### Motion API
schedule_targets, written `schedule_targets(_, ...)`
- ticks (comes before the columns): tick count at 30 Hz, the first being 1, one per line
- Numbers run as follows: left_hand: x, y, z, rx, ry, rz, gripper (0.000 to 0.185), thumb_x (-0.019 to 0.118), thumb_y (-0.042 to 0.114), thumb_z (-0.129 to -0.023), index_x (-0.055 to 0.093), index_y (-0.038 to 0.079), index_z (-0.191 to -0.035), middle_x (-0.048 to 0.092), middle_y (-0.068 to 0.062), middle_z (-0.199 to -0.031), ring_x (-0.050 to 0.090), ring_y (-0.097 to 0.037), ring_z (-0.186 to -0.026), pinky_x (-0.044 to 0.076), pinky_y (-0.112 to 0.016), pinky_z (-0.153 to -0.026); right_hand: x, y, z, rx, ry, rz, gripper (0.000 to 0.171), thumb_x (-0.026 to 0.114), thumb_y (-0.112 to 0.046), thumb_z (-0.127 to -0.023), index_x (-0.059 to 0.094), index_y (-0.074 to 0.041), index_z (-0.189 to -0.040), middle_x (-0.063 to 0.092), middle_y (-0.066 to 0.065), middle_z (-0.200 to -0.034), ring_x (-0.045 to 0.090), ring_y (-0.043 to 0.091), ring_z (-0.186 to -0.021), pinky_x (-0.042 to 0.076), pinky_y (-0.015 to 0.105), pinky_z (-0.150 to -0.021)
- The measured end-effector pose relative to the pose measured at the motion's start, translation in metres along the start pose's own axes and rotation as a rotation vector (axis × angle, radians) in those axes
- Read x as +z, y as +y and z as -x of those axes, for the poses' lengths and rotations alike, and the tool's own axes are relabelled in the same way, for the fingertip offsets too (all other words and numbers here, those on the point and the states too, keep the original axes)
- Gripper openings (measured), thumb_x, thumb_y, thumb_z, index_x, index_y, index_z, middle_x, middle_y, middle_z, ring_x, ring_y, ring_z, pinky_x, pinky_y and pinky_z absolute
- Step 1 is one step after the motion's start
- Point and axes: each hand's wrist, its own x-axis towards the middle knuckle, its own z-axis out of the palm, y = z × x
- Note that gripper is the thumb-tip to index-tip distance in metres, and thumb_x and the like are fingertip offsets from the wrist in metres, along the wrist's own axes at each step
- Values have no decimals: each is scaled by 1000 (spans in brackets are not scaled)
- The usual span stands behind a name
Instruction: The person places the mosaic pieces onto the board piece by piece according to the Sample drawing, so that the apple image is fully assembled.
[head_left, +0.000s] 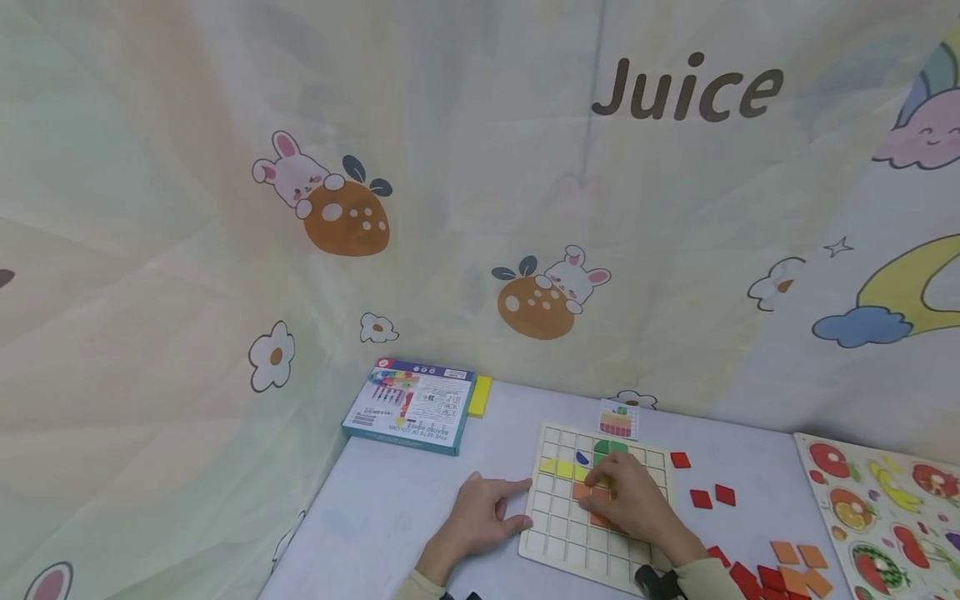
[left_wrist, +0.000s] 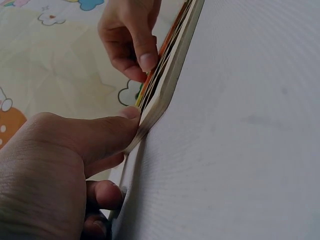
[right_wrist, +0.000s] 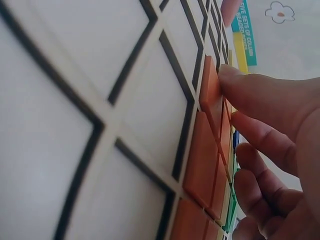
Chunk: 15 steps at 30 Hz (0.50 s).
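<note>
Left hand: the left hand (head_left: 480,515) lies lower centre of the head view, flat on the table (head_left: 405,500), fingers fairly straight and holding nothing. Its fingertips press the left edge of the grid board (head_left: 558,533); the left wrist view shows the thumb (left_wrist: 107,131) against that edge.

Right hand: the right hand (head_left: 630,500) rests over the middle of the board. In the right wrist view its fingertip (right_wrist: 235,82) presses the edge of an orange tile (right_wrist: 211,87) sitting in a cell, with more orange tiles (right_wrist: 202,160) in the cells beside it. Fingers are bent but grip nothing that shows.

Board: pale, gridded, lower centre of the head view, with yellow tiles (head_left: 558,467) and green tiles (head_left: 609,447) along its upper rows. Its lower left cells are bare.

Board edges: a small pattern card (head_left: 618,419) stands just above the top edge.

Loose pieces: red tiles (head_left: 712,497) lie right of the board, well apart from it; more red and orange pieces (head_left: 787,567) crowd the lower right.

Open room: bare table between the left hand and the blue box (head_left: 411,405) at upper left of the table.

Right edge: a fruit puzzle (head_left: 885,508).
</note>
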Motion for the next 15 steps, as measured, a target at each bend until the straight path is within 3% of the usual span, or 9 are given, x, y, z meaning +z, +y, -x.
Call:
schedule_targets(10,2,-2,-1,4,9,1,52,83,50,-88,73,32,-135,45,18,-55,35,-1,-50,26,-24,-67,3,-2,1,5,42,-6,16,94,-29,-79,79,-26,-86,64,-6,-97,51,15,-92,47,32,-78)
schedule_targets(15,3,-2,0,8,6,8,52,83,50,-88,74,31,-135,44,19,-54,35,-1,-50,26,-24,-67,-5,3,4,9,37,-25,22,93,-38,-80,82,-26,-95,68,-6,-103,55,15,-98,50,34,-83)
